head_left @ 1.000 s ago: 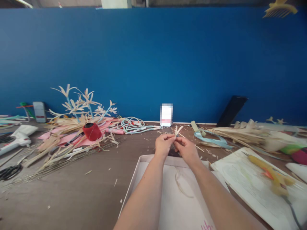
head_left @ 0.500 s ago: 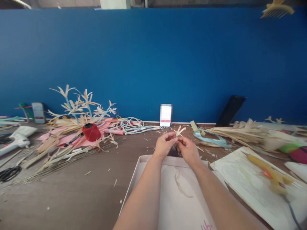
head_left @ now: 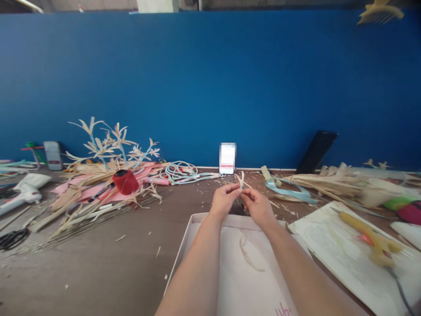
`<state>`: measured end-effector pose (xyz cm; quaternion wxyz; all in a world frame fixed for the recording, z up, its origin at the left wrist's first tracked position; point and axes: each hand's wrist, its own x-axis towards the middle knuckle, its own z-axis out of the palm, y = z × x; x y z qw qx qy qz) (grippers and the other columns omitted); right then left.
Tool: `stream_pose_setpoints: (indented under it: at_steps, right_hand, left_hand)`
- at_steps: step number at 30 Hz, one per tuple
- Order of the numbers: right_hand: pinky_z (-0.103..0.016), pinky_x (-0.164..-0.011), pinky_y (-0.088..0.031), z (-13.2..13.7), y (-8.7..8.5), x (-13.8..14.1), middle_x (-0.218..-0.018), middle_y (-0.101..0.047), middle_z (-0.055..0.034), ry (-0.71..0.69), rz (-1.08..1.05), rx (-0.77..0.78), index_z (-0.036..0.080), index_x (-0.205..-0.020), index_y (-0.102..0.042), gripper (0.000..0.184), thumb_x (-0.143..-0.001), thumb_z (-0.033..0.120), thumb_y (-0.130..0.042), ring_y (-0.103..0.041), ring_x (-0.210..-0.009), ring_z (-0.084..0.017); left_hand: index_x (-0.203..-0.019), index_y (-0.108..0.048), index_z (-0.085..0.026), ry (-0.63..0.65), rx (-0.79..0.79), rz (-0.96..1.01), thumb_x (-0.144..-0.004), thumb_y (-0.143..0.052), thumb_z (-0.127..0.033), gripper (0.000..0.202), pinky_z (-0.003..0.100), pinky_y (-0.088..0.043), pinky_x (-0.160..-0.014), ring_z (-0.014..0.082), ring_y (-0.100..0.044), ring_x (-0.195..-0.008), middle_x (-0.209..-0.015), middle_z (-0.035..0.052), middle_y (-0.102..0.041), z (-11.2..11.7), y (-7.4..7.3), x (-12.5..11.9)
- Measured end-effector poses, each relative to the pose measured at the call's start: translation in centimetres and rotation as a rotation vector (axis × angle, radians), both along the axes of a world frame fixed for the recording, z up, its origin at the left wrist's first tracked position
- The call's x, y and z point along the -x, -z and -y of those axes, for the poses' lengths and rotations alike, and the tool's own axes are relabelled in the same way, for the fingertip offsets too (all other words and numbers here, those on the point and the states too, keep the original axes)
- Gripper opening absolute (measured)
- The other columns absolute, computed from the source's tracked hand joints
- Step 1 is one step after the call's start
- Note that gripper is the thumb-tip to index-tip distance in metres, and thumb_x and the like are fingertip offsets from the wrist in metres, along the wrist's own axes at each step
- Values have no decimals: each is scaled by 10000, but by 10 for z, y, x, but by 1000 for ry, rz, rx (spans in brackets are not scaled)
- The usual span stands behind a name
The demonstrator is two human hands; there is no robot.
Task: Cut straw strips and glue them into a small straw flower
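My left hand (head_left: pixel 224 199) and my right hand (head_left: pixel 258 205) meet above the far edge of a shallow white box (head_left: pixel 197 245). Both pinch a small straw flower (head_left: pixel 241 180) whose pale petals stick up between the fingertips. A curled straw strip (head_left: pixel 246 252) lies inside the box, between my forearms. The stem below the petals is hidden by my fingers.
Left on the brown table lie a heap of straw sprigs (head_left: pixel 108 147) over pink paper, a red thread spool (head_left: pixel 125 181), coiled cords (head_left: pixel 180 171), a white glue gun (head_left: pixel 23 189) and scissors (head_left: pixel 13 238). A yellow glue gun (head_left: pixel 370 239) rests on a white board; straw bundles (head_left: pixel 325 182) lie right.
The straw petals have been turned between my fingers and now stand narrower and more upright. Both hands stay at the same spot.
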<state>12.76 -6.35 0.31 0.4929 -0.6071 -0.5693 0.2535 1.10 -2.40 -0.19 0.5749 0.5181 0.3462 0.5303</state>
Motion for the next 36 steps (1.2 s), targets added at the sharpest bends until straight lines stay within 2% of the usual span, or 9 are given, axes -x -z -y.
stream_pose_setpoints:
  at_steps: [7,21,28,33,36]
  right_hand:
    - [-235,-463,-357,-1,2,0,-550,-544,14,-35,-1,-2,163,-837,-609,255,-719,376,-531,-461,-451,-108]
    - [-240,-461,-369,-4,8,-3,-631,-591,-3,-50,-32,-7,175,-821,-605,229,-710,363,-537,-451,-464,-107]
    - [-240,-455,-372,-1,2,1,-572,-587,4,-12,-67,39,163,-846,-635,289,-686,395,-569,-481,-448,-110]
    - [-231,-427,-382,-2,3,0,-725,-633,-44,43,-149,20,155,-972,-610,402,-673,424,-588,-529,-498,-122]
    - [-227,-424,-374,-3,4,-4,-630,-602,-27,88,-161,3,153,-977,-618,432,-692,472,-564,-514,-479,-121]
  left_hand:
    - [-847,-694,-136,-20,-41,-32,-641,-673,-284,254,304,-449,-795,194,-607,-845,-892,85,-682,-3,4,0]
    - [-784,-708,-174,-101,-203,-134,-681,-624,-246,151,272,-430,-799,160,-585,-840,-847,49,-659,0,-2,2]
    - [-804,-705,-146,-103,-111,-99,-672,-632,-260,189,282,-439,-780,171,-593,-821,-849,65,-672,1,-3,2]
    - [-854,-702,-149,-98,-32,-46,-666,-642,-279,237,289,-436,-801,178,-599,-843,-875,66,-688,-2,0,2]
    - [-835,-706,-146,-60,-19,-63,-658,-647,-290,236,289,-443,-773,172,-601,-785,-829,64,-692,-1,0,2]
